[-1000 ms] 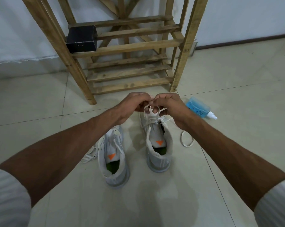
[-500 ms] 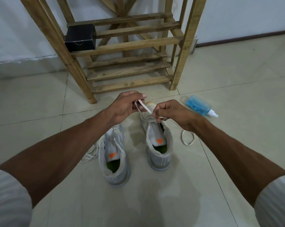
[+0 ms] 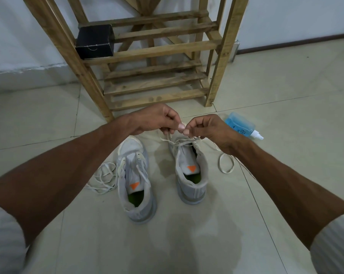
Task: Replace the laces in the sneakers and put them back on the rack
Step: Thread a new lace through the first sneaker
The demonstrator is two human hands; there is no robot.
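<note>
**Both hands pinch a white lace over the sneaker in front of the rack**

The left hand (image 3: 157, 119) and the right hand (image 3: 207, 129) meet just in front of the wooden rack (image 3: 159, 50), almost fingertip to fingertip. The fingers of each are curled in, and thumb and forefinger pinch the white lace (image 3: 177, 142). The lace hangs directly below the two grips. It falls in short strands and crosses the top eyelets of the grey sneaker (image 3: 189, 161), which stands on the tiled floor (image 3: 286, 95) in front of the rack with its toe towards the rack. That toe is hidden under the hands. The orange tab on the tongue and the green insole are in plain sight.

The second sneaker (image 3: 135, 186) stands beside it, farther from the rack and more in line with the rack's left post. It points the same way, and no lace crosses its tongue. A tangle of loose lace (image 3: 104, 177) lies on the floor against its outer side. A separate white loop (image 3: 220, 163) lies on the floor in front of the rack's right post, partly under the right forearm.

A blue spray bottle (image 3: 240, 125) lies on its side just in front of that right post, close behind the right hand. A black box (image 3: 95, 41) sits at the left end of a rack shelf. The slats of the lowest shelves beneath it are bare wood.
</note>
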